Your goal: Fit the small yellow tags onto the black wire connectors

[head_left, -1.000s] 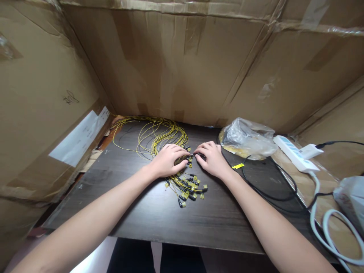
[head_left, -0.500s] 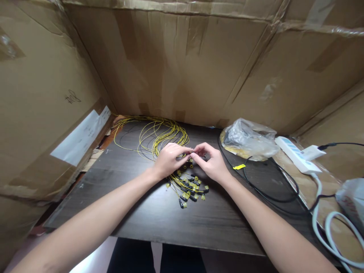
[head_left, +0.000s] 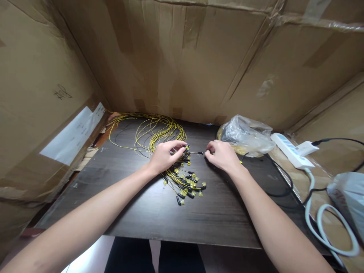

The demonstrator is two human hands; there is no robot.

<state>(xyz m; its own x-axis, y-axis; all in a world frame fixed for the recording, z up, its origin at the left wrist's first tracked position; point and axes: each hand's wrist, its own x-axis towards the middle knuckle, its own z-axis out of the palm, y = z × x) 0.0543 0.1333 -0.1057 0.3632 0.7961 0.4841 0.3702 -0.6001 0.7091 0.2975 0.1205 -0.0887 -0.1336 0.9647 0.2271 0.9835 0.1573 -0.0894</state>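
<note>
Yellow thin cables with black plug ends (head_left: 182, 178) lie fanned on the dark wood-grain tabletop (head_left: 159, 216), their long loops coiled toward the far left corner and their plugs bunched between your two hands. Your left hand (head_left: 165, 157) rests on that bundle, thumb and forefinger pinched together on one strand just behind its black plug. Your right hand (head_left: 223, 155) sits just to the right, fingers curled with the tips closed near a single black-tipped cable end (head_left: 199, 152); whether they actually grip it, you cannot tell from this view. That single strand runs almost level from left to right across the gap between your hands, so its long axis points straight from one set of fingertips to the other. The free black tip lies nearer your right hand, while the rest of the strand stays under your left.

Beyond your right hand a crumpled clear plastic bag (head_left: 247, 134) sits near the cardboard wall (head_left: 199, 57), with a white power strip (head_left: 290, 151) and a black cord (head_left: 281, 182) further right.
</note>
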